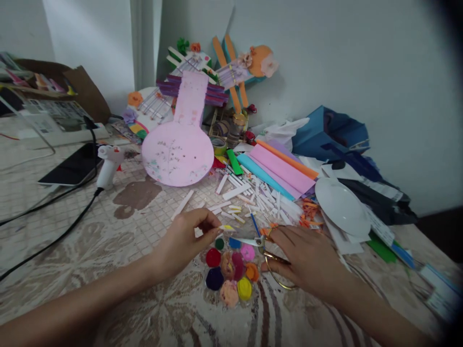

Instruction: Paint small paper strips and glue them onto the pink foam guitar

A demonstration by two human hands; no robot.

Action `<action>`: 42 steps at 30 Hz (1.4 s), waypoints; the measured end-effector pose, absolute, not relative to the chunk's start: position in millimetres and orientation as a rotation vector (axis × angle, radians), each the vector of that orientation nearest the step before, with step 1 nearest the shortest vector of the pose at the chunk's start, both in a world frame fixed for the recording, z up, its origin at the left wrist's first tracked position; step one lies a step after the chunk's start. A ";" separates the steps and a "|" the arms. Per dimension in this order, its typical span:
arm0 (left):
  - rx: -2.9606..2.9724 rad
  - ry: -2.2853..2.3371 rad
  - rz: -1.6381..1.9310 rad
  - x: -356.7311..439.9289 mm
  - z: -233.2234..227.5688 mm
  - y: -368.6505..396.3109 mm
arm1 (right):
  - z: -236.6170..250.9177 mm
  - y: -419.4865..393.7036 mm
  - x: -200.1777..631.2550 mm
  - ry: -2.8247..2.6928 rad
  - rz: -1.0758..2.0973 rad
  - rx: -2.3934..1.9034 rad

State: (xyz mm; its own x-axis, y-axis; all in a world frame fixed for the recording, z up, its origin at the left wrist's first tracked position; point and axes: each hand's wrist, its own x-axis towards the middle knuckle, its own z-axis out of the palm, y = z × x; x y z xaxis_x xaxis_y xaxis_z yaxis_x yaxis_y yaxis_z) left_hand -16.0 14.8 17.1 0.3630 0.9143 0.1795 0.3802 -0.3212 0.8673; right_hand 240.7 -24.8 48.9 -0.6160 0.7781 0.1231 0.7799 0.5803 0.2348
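Across the patterned tablecloth (pixel 198 332), a pink guitar-shaped cutout (pixel 177 168) leans at the far side, low enough that a knock could probably slide it. Near the middle, the right hand (pixel 304 255) is curled round the gold-handled scissors (pixel 261 242), their rings spread; I can't tell how far the blades part. Those blades point left, close to the left fingertips, so a hasty squeeze might nick skin. Just below sit open paint pots (pixel 231 265), where a dropped wrist could smear colour. On the left, the glue gun (pixel 107 168) stands upright; a tug on its cord could topple it. By the scissors lies a blue paintbrush (pixel 253 222), perhaps easily flicked aside. The left hand (pixel 188 236) pinches, thumb to finger, a yellow-marked white strip (pixel 227 228) above the pots; a loose pinch could drop it into paint.
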 end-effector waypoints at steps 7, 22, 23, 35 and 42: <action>1.888 1.128 0.913 -16.7 18.2 13.3 | 51.9 -18.3 237.5 -2.812 -0.596 -1.226; 1.838 1.083 0.899 -16.0 21.5 12.6 | 63.2 -12.4 236.4 -2.858 -0.645 -1.140; 1.840 1.080 0.902 -16.2 21.4 12.7 | 63.8 -12.3 236.4 -2.863 -0.644 -1.138; 1.816 1.061 0.899 -17.0 21.3 12.8 | 62.7 -11.3 237.9 -2.863 -0.652 -1.124; 1.796 1.070 0.856 -16.6 20.9 13.3 | 57.4 -10.0 239.3 -2.844 -0.642 -1.154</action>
State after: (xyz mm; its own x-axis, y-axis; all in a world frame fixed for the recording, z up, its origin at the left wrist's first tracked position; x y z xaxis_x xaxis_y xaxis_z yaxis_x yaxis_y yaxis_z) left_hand -16.6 13.3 20.9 0.3979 0.9087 0.1268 0.3230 -0.2681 0.9076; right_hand 239.3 -10.0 57.4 -0.7293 0.6662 0.1557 0.6686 0.6456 0.3690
